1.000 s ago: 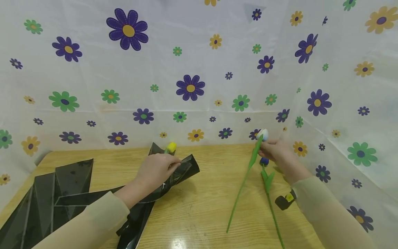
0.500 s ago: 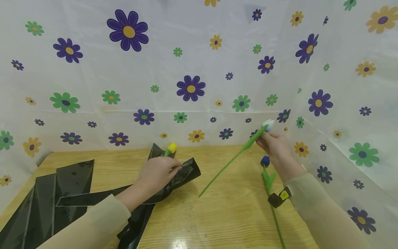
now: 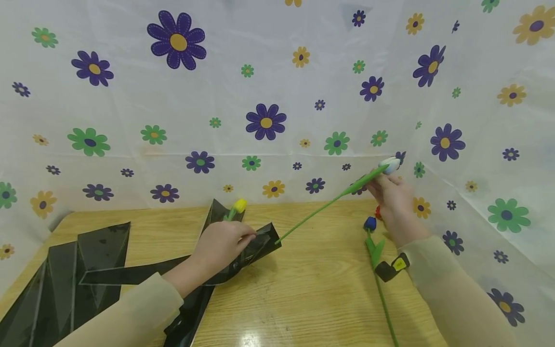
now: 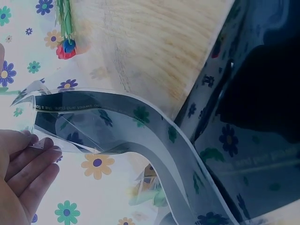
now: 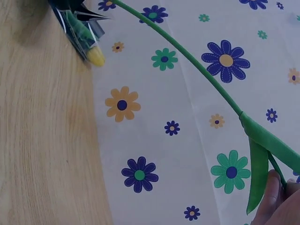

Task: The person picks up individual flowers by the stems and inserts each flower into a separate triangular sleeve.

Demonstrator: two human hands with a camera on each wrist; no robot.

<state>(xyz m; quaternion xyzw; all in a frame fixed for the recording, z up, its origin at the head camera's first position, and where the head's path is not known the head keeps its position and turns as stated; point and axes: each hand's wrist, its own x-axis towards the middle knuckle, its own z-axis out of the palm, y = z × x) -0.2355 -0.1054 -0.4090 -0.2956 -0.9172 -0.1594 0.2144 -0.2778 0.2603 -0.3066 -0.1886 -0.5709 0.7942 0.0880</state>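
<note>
My left hand (image 3: pixel 221 243) pinches the edge of a glossy black wrapping sheet (image 3: pixel 260 243), which curls over under the fingers. In the left wrist view, thumb and fingertips meet at the end of this see-through dark film (image 4: pixel 75 126) printed with small lettering. A yellow tulip (image 3: pixel 240 206) pokes out of the film behind that hand. My right hand (image 3: pixel 394 202) grips a white tulip (image 3: pixel 389 165) just below its bloom. Its green stem (image 5: pixel 197 65) slants down leftward, and its tip appears at the curled film's right edge; whether they touch, I cannot tell.
A blue tulip (image 3: pixel 370 223) lies on the wooden table (image 3: pixel 312 289) below the right hand, with a bit of a red flower (image 3: pixel 378 212) beside it. More folded black sheets (image 3: pixel 60 274) cover the table's left side. A flower-printed cloth (image 3: pixel 286 82) hangs behind.
My right hand has lifted the white tulip and tilted it, so the stem's lower end has swung up and left to the film. The left hand has hardly moved.
</note>
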